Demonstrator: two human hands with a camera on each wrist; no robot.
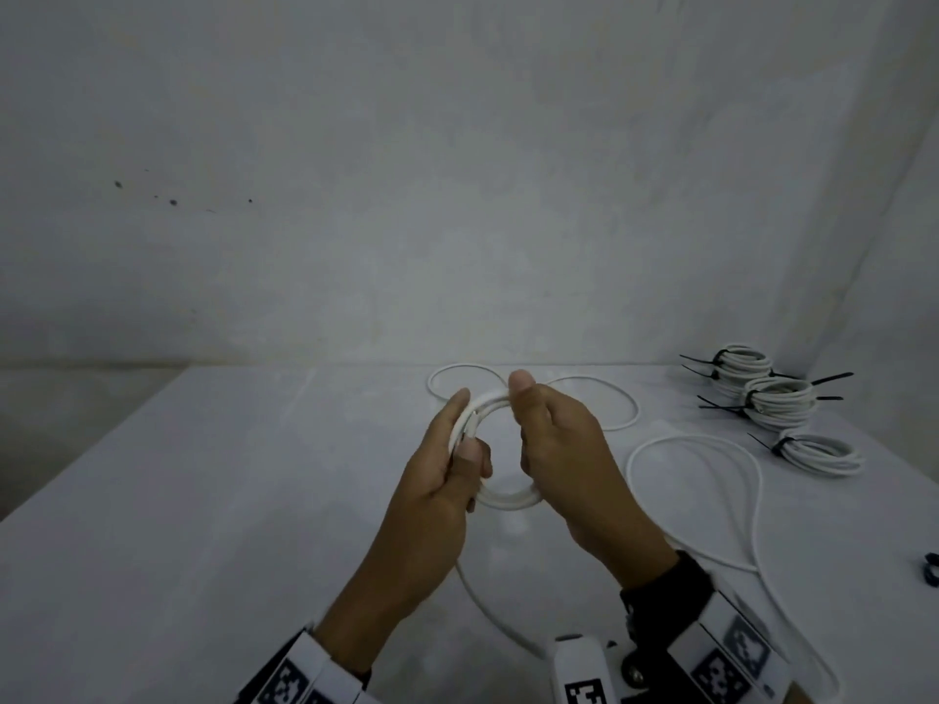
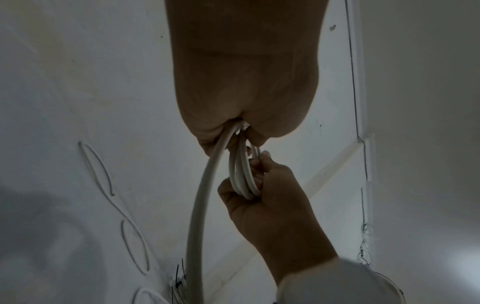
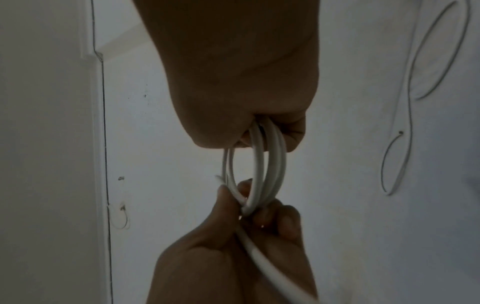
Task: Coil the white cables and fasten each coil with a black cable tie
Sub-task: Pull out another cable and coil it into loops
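Gripping the coil [image 1: 500, 495] at its 9 o'clock side, the left hand [image 1: 437, 480] pinches the stacked turns between thumb and curled fingers, above the table [image 1: 203, 500]. The left wrist view confirms several white turns emerging from that closed grasp, with one loose strand [image 2: 202, 205] dropping away toward 6 o'clock. The coil stands nearly upright between the two hands, clear of the table surface.

At the coil's 3 o'clock side, the right hand [image 1: 564, 449] is closed round the turns, thumb raised toward 12 o'clock and pressed over the top of the bundle. The right wrist view shows three or four turns [image 3: 267, 164] running out of that fist to the left hand's fingers [image 3: 283, 220].

Behind the hands, toward 12 o'clock, loose cable loops [image 1: 584, 403] lie flat on the table. To the right of the right hand, at 3 o'clock, a further slack run of cable [image 1: 711, 495] loops across the table and trails toward the near edge.

At the far right, toward 2 o'clock, finished coils [image 1: 777, 393] sit stacked, each bound with black ties [image 1: 833, 378] whose tails project outward; one more tied coil [image 1: 823, 454] lies apart, just in front of the stack. A small dark object [image 1: 932, 569] sits at the right edge; its nature cannot be told.
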